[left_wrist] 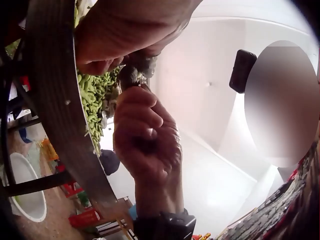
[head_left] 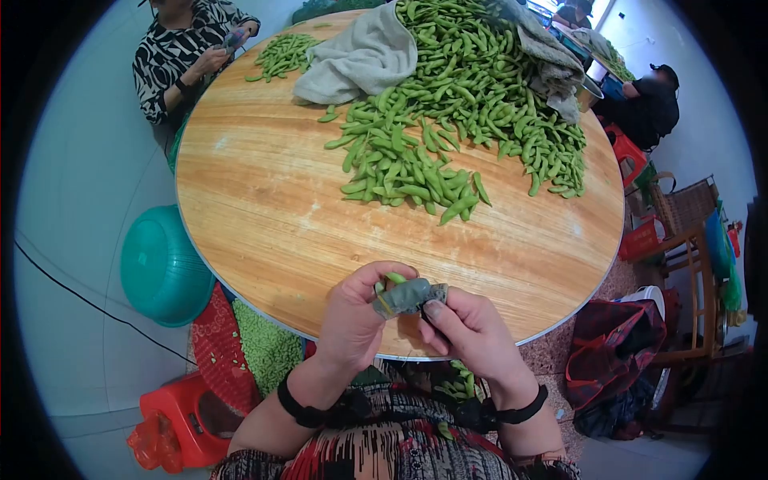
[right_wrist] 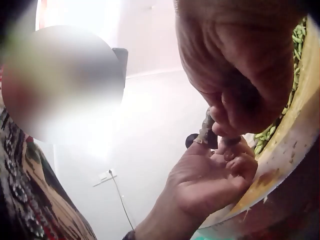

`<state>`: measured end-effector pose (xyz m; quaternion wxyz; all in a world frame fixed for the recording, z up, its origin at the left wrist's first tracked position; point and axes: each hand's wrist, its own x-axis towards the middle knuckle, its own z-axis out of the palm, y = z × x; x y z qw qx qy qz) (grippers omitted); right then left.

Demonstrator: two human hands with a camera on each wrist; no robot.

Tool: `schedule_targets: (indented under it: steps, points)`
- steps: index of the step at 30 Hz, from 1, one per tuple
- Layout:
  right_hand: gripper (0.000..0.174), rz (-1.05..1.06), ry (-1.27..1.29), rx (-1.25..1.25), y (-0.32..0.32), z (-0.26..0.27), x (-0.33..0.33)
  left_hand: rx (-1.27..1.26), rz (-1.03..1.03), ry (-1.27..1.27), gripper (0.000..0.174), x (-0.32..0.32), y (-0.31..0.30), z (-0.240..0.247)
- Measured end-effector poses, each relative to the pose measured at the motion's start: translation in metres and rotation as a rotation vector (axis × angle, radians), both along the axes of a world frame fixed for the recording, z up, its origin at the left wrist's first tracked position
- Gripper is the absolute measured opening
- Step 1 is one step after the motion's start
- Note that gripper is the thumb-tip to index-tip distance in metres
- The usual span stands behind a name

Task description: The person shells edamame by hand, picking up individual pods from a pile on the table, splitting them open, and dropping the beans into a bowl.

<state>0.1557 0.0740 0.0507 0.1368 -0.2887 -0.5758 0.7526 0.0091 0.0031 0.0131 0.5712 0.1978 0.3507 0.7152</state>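
Both hands meet above the near edge of the round wooden table (head_left: pixel 264 232). My left hand (head_left: pixel 350 318) pinches a green soybean pod (head_left: pixel 395 278) between its curled index finger and thumb. A grey wrapping (head_left: pixel 408 296) with a yellowish edge covers that thumb. My right hand (head_left: pixel 478 332) comes in from the other side, its fingers curled and its darkened thumb against the end of the wrapping. I cannot tell what its fingertips pinch. In the wrist views the left hand (right_wrist: pixel 210 177) and right hand (left_wrist: pixel 145 135) touch at the fingertips. Loose pods (head_left: pixel 400 176) lie beyond them.
A large pod heap (head_left: pixel 472 72) spills from a grey cloth sack (head_left: pixel 360 56) at the back. Shelled beans (head_left: pixel 268 344) lie below the table's left edge, near a teal basin (head_left: pixel 164 264) and red stool (head_left: pixel 188 420). A plaid bag (head_left: pixel 612 348) stands right. Other people sit around.
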Motion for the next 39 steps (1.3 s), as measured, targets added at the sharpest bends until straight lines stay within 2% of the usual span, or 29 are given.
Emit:
schedule_targets:
  steps: [4, 6, 10, 12, 14, 15, 16, 18, 20, 21, 22, 23, 24, 26, 28, 30, 31, 33, 35, 37, 39]
  points:
    - [0.026, -0.004, -0.01, 0.06, -0.004, 0.002, 0.0, 0.061, -0.007, 0.023, 0.016, -0.003, 0.0, -0.008]
    - [0.025, 0.013, 0.008, -0.053, -0.003, 0.002, 0.001, 0.053, -0.003, -0.005, 0.016, -0.003, -0.001, -0.007]
    - [0.025, 0.011, -0.003, -0.023, -0.006, 0.0, -0.001, 0.047, 0.003, 0.033, 0.016, -0.002, -0.002, -0.007]
    - [0.025, -0.05, 0.006, 0.153, -0.01, -0.002, -0.003, 0.051, 0.015, 0.057, 0.016, -0.001, -0.001, -0.004]
    - [0.024, -0.082, 0.009, 0.182, -0.018, -0.004, -0.004, 0.033, -0.109, 0.075, 0.016, 0.0, -0.002, 0.007]
    - [0.024, -0.115, 0.013, 0.21, -0.02, -0.004, -0.005, 0.032, -0.108, 0.073, 0.016, -0.002, -0.002, 0.005]
    - [0.024, -0.114, 0.012, 0.209, -0.018, -0.003, -0.004, 0.116, -0.137, 0.117, 0.015, -0.005, -0.001, 0.0]
    - [0.018, -0.099, 0.127, -0.313, -0.014, -0.001, -0.001, 0.199, -0.167, 0.16, 0.015, -0.006, -0.001, -0.003]
    - [0.017, -0.111, 0.14, -0.407, -0.01, 0.002, 0.0, 0.152, -0.202, -0.13, 0.014, -0.005, 0.0, -0.003]
    - [0.015, -0.123, 0.154, -0.497, -0.009, 0.003, 0.0, 0.153, -0.205, -0.131, 0.014, -0.004, -0.001, -0.001]
    - [0.015, -0.124, 0.154, -0.494, -0.009, -0.001, 0.001, 0.092, -0.204, 0.113, 0.013, -0.004, -0.002, 0.003]
    - [0.015, -0.138, 0.09, -0.238, -0.01, -0.007, 0.002, 0.029, -0.197, 0.356, 0.012, -0.004, -0.003, 0.005]
    - [0.014, -0.149, 0.025, 0.017, -0.011, -0.011, 0.002, 0.029, -0.196, 0.354, 0.012, -0.005, -0.003, 0.004]
    - [0.014, -0.18, 0.006, 0.067, -0.011, -0.01, 0.001, -0.019, -0.165, 0.509, 0.013, -0.008, -0.003, 0.002]
    - [0.014, -0.212, -0.01, 0.118, -0.01, -0.01, 0.001, -0.008, -0.185, 0.481, 0.013, -0.011, -0.004, 0.008]
    - [0.015, -0.181, 0.126, -0.203, -0.006, -0.014, 0.004, 0.001, -0.206, 0.452, 0.016, -0.015, -0.004, 0.007]
    - [0.015, -0.18, 0.125, -0.202, -0.006, -0.011, 0.005, 0.043, -0.25, 0.351, 0.022, -0.017, -0.004, 0.003]
    - [0.018, -0.13, 0.177, -0.471, -0.005, -0.004, 0.005, 0.086, -0.291, 0.248, 0.027, -0.022, -0.004, -0.001]
    - [0.019, -0.109, 0.171, -0.48, -0.005, -0.004, 0.005, 0.142, -0.409, -0.05, 0.036, -0.026, -0.004, -0.002]
    - [0.021, -0.092, 0.166, -0.488, -0.002, -0.005, 0.005, 0.118, -0.38, 0.024, 0.04, -0.025, -0.005, 0.0]
    - [0.021, -0.128, -0.139, 0.048, 0.005, -0.004, 0.007, 0.095, -0.35, 0.098, 0.044, -0.023, -0.005, 0.005]
